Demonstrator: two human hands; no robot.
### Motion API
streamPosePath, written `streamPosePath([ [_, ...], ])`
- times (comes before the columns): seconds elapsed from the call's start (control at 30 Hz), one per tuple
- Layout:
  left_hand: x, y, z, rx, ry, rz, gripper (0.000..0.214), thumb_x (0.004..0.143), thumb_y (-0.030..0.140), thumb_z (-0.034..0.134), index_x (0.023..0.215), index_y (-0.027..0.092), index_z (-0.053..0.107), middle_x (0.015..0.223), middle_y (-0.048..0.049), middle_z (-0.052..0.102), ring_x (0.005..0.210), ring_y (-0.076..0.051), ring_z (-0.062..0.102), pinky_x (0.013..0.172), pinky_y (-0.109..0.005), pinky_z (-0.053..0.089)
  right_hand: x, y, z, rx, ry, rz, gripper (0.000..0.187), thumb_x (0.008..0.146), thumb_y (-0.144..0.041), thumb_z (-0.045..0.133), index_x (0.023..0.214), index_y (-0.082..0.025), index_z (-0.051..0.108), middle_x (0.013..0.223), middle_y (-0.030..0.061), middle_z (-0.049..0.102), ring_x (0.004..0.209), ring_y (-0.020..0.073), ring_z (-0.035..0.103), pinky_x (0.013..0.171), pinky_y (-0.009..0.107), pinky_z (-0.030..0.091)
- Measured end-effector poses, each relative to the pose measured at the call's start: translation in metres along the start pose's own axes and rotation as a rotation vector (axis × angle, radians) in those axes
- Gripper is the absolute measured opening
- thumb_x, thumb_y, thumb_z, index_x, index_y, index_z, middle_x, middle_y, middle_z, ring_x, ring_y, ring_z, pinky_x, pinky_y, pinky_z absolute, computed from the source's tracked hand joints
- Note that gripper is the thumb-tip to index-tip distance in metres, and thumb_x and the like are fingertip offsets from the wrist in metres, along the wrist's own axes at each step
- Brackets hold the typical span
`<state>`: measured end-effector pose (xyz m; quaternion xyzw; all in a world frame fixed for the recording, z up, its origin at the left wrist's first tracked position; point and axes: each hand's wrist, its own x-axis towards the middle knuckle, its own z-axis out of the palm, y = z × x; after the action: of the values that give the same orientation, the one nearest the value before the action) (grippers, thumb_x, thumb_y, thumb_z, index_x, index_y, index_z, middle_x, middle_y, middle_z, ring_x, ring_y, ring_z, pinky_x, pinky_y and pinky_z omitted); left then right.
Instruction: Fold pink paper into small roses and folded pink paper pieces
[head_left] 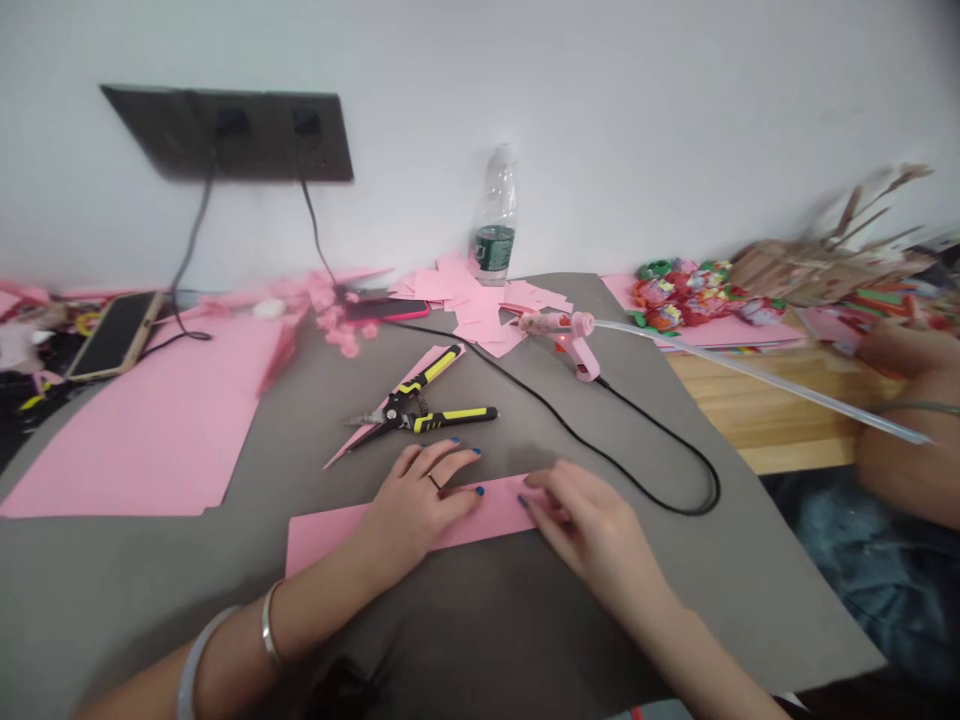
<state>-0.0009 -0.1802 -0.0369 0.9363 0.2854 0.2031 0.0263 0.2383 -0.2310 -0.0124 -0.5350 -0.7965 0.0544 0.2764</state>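
Your left hand [416, 495] lies palm down on a pink paper strip [326, 535] flat on the grey mat [150, 620], fingers open and pressing, not clenched. Your right hand [592, 530] rests on the strip's far end, its fingers curled; you cannot tell whether they are pinching the paper or only pressing it.

Several risks sit close by. The black cord [637, 465] loops just beyond your right hand, so a sideways sweep of that wrist could snag it and drag the pink glue gun [559, 335], whose small red light glows. Its nozzle points toward loose pink paper scraps [480, 300], which could scorch if it is hot. The yellow-and-black wire strippers [450, 418] lie just above your left fingertips, so a careless reach could catch their pointed nose.

The mat covers a wooden table [750, 420], with large pink sheets [142, 430] to the left and paper flowers [682, 295] to the right — beyond them, a co-worker's hand [904, 350] — while a plastic bottle [496, 215] stands against the white wall [600, 80]
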Motion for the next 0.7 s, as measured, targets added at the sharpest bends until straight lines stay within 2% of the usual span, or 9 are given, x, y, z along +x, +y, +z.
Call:
streamPosePath([
  [0.07, 0.000, -0.001, 0.000, -0.026, -0.014, -0.019, 0.017, 0.096, 0.021, 0.061, 0.109, 0.027, 0.071, 0.141, -0.0074, 0.059, 0.132, -0.029, 0.045, 0.104, -0.048, 0.041, -0.001, -0.010, 0.003, 0.046, -0.085, -0.267, 0.019, 0.100, -0.016, 0.047, 0.104, -0.021, 0.065, 0.080, 0.0033, 0.060, 0.072, 0.0170, 0.053, 0.067, 0.028, 0.039],
  [0.1, 0.001, -0.002, 0.000, -0.037, -0.017, -0.030, 0.017, 0.096, 0.021, 0.062, 0.109, 0.027, 0.072, 0.141, -0.0077, 0.059, 0.133, -0.029, 0.045, 0.104, -0.048, 0.041, -0.001, -0.014, 0.006, 0.061, -0.141, -0.355, 0.022, 0.100, -0.016, 0.047, 0.108, -0.021, 0.066, 0.080, 0.0033, 0.060, 0.073, 0.0174, 0.052, 0.068, 0.029, 0.038],
  [0.17, 0.001, -0.002, -0.001, -0.050, -0.022, -0.043, 0.018, 0.094, 0.020, 0.064, 0.109, 0.027, 0.072, 0.142, -0.0083, 0.059, 0.133, -0.030, 0.045, 0.105, -0.049, 0.040, -0.001, -0.019, 0.011, 0.080, -0.234, -0.434, 0.023, 0.101, -0.019, 0.049, 0.113, -0.022, 0.068, 0.080, 0.0033, 0.059, 0.074, 0.0182, 0.050, 0.068, 0.030, 0.037],
  [0.3, 0.001, -0.001, -0.001, -0.045, -0.038, -0.042, 0.020, 0.092, 0.019, 0.066, 0.109, 0.027, 0.073, 0.141, -0.0087, 0.059, 0.133, -0.030, 0.046, 0.107, -0.051, 0.040, 0.001, -0.017, 0.018, 0.068, -0.316, -0.417, 0.023, 0.099, -0.025, 0.054, 0.115, -0.026, 0.070, 0.086, 0.0037, 0.060, 0.078, 0.0187, 0.049, 0.073, 0.032, 0.034],
  [0.4, 0.000, -0.001, 0.000, -0.029, -0.046, -0.049, 0.020, 0.092, 0.020, 0.066, 0.109, 0.028, 0.073, 0.142, -0.0079, 0.059, 0.135, -0.030, 0.044, 0.109, -0.052, 0.038, 0.003, -0.010, 0.016, 0.054, -0.350, -0.388, 0.019, 0.097, -0.032, 0.058, 0.110, -0.028, 0.072, 0.085, 0.0030, 0.061, 0.079, 0.0187, 0.050, 0.075, 0.034, 0.031],
  [0.57, -0.001, -0.003, 0.003, -0.007, -0.040, -0.040, 0.023, 0.093, 0.017, 0.065, 0.111, 0.030, 0.072, 0.141, -0.0068, 0.059, 0.133, -0.030, 0.045, 0.108, -0.054, 0.039, 0.001, 0.018, -0.007, 0.035, -0.305, -0.393, 0.028, 0.103, -0.035, 0.049, 0.094, -0.022, 0.071, 0.076, 0.0019, 0.061, 0.075, 0.0174, 0.051, 0.077, 0.036, 0.028],
  [0.7, -0.001, -0.004, 0.004, -0.026, -0.047, -0.049, 0.027, 0.093, 0.012, 0.062, 0.110, 0.030, 0.073, 0.140, -0.0071, 0.059, 0.134, -0.030, 0.045, 0.109, -0.055, 0.038, -0.009, 0.045, -0.030, -0.078, -0.279, -0.484, 0.029, 0.105, -0.029, 0.045, 0.098, -0.019, 0.071, 0.071, 0.0020, 0.061, 0.069, 0.0170, 0.047, 0.072, 0.035, 0.028],
])
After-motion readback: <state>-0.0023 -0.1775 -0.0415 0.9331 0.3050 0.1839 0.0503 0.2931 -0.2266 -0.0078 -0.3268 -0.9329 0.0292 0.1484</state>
